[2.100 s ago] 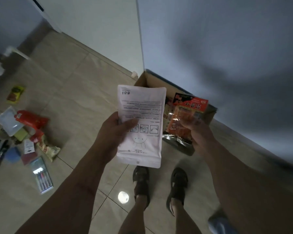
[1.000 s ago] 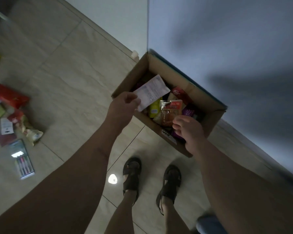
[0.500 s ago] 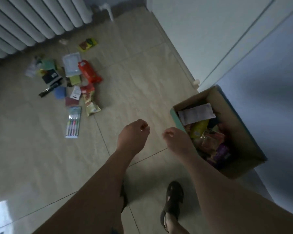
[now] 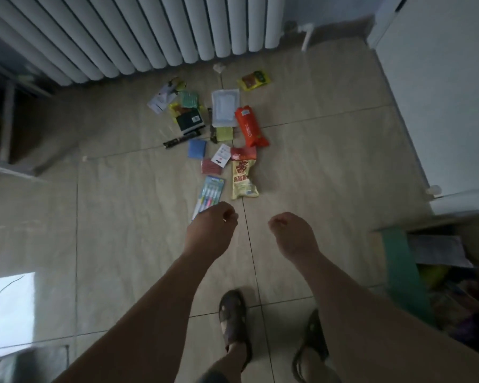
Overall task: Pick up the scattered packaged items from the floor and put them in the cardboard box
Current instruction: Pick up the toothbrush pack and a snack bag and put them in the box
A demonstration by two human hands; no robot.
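Several packaged items lie scattered on the tiled floor ahead: a toothbrush pack (image 4: 209, 196), a yellow snack bag (image 4: 242, 178), an orange-red pack (image 4: 250, 129), a white flat pack (image 4: 225, 110), a blue square (image 4: 197, 148) and a yellow-green packet (image 4: 253, 80). The cardboard box (image 4: 398, 266) stands at the right edge, blurred, with a white pouch (image 4: 437, 250) on top of the items inside. My left hand (image 4: 210, 230) hovers just below the toothbrush pack, fingers loosely curled, holding nothing. My right hand (image 4: 291, 236) hangs beside it, also loosely curled and holding nothing.
A white radiator (image 4: 122, 31) runs along the far wall behind the pile. A white door (image 4: 440, 92) is at the right, a dark shelf frame (image 4: 6, 120) at the left. My sandaled feet (image 4: 233, 319) stand on the tiles below my hands.
Both hands let go of the white pouch and the orange packet into the box. The view swung left from the box to the pile, and my hands now hover near the toothbrush pack.
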